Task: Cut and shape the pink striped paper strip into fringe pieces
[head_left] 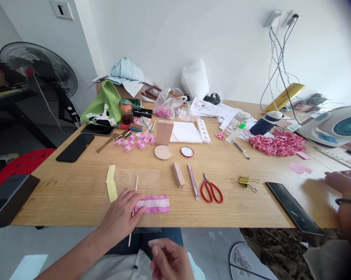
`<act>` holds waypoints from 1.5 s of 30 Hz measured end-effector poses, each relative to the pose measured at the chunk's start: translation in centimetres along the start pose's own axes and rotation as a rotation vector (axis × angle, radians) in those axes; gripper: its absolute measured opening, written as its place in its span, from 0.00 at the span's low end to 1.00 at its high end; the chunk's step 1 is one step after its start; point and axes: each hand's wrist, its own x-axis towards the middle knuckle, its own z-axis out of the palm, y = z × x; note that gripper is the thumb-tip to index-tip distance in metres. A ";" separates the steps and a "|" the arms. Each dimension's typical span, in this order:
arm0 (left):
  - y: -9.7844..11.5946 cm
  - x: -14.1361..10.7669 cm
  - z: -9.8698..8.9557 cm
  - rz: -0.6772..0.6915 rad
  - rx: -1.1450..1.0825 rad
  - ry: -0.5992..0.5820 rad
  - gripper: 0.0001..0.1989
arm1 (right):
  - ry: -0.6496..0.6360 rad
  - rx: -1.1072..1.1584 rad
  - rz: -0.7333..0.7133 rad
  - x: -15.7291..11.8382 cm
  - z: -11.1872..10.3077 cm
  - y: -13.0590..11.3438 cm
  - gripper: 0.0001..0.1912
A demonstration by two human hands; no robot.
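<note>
My left hand [123, 212] lies at the table's front edge, fingers and thumb closed on the near end of a pink-and-white striped ribbon [158, 204]. Under the same hand passes a thin wooden stick [136, 186], its lower end jutting past the edge. Gathered folds show in the ribbon beside my fingertips; the rest lies flat on a clear plastic sheet [153, 179]. Lower down, over my lap, my right hand [172, 258] is curled with thumb and fingers together. What it may pinch is too small to make out.
Right of the ribbon lie a wooden block [178, 175], a mauve craft knife [193, 182], red-handled scissors [211, 190] and a gold binder clip [248, 182]. A yellow paper strip [111, 183] lies left. Another person's hand [346, 184] rests far right, near a phone [293, 206].
</note>
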 end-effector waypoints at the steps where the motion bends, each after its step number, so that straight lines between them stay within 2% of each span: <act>1: 0.1 0.3 0.2 0.095 0.003 -0.002 0.11 | 0.054 -0.091 -0.107 0.4 -1.3 -1.2 0.25; 4: 0.2 1.2 1.1 0.241 0.055 -0.033 0.21 | 0.130 -0.484 -0.512 2.6 -4.9 -4.5 0.12; 5: 0.1 1.5 1.4 0.255 0.077 -0.041 0.24 | 0.132 -0.600 -0.587 3.5 -5.7 -5.1 0.11; 7: 0.0 1.8 2.0 0.267 0.111 -0.063 0.28 | 0.135 -0.769 -0.649 5.2 -6.8 -5.7 0.16; 10: -0.2 1.9 2.6 0.278 0.144 -0.110 0.31 | 0.102 -0.926 -0.654 6.9 -7.0 -5.4 0.20; 14: -0.3 1.9 2.7 0.285 0.179 -0.137 0.32 | 0.076 -0.991 -0.654 7.7 -6.7 -4.6 0.20; 24: -0.2 1.9 2.5 0.282 0.197 -0.156 0.35 | 0.047 -0.974 -0.643 7.6 -6.9 -3.9 0.32; 45: -0.2 2.0 2.8 0.309 0.181 -0.122 0.34 | 0.088 -0.944 -0.668 7.7 -6.9 -3.7 0.34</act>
